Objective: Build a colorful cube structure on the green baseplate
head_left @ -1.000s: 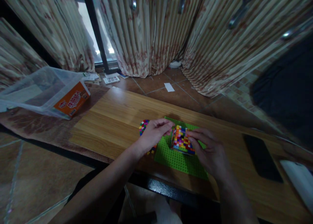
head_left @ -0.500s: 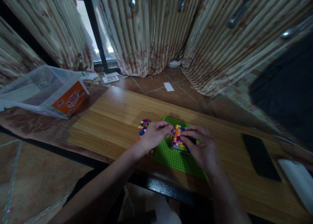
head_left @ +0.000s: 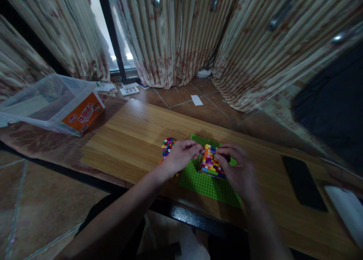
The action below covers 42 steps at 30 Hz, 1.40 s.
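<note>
On green studded baseplate [head_left: 202, 184]: rectangular multicoloured brick block [head_left: 209, 164]; left hand [head_left: 183, 154] beside, right hand [head_left: 239, 164] over it; can't tell if pinching.

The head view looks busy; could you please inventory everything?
Brick panel: 1, multicoloured, over baseplate
Baseplate: 1, green, on tabletop
Loose bricks: many, multicoloured, baseplate's left
Tabletop: 1, brown, centre
Bin: 1, clear, left
Flat slab: 1, black, right
Pale object: 1, white, right
Curtains: several, beige-red, back
Floor: 1, brown, beneath
Paper: 1, white, floor
Booklets: several, mostly white, near curtains
Unclear shape: 1, dark, upper right
Left hand: 1, bare, panel's left
Right hand: 1, bare, panel's right
</note>
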Motion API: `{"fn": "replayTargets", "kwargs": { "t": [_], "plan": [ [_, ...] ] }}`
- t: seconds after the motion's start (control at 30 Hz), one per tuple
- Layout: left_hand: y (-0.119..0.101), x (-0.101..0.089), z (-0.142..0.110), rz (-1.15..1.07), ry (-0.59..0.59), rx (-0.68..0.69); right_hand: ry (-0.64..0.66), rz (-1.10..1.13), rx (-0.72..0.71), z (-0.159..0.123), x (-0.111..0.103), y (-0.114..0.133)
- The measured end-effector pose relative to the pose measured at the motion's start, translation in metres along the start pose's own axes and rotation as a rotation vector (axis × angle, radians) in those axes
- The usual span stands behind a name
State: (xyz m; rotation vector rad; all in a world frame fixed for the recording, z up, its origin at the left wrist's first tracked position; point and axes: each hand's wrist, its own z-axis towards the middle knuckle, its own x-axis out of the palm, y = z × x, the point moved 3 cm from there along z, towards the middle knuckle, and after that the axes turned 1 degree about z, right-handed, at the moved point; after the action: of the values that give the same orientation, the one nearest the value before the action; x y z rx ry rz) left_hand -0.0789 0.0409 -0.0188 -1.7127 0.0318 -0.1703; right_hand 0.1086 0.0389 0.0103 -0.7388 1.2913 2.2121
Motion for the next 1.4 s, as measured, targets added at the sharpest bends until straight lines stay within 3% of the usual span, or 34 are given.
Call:
{"fn": "replayTargets", "kwargs": {
  "t": [0.5,1.0,1.27,1.4],
  "plan": [
    [-0.002,0.000,-0.002,-0.021,0.001,0.016,-0.037,0.041,0.032,0.001,0.007,0.000],
    [-0.006,0.000,-0.004,-0.131,-0.043,0.007,0.011,0.115,0.104,0.002,0.011,-0.002],
    [-0.009,0.000,-0.007,-0.373,0.017,-0.093,-0.129,0.086,-0.004,-0.001,0.003,0.016],
    [-0.010,0.002,-0.009,-0.389,0.069,-0.080,-0.094,0.093,-0.088,-0.003,0.007,0.029]
  ]
}}
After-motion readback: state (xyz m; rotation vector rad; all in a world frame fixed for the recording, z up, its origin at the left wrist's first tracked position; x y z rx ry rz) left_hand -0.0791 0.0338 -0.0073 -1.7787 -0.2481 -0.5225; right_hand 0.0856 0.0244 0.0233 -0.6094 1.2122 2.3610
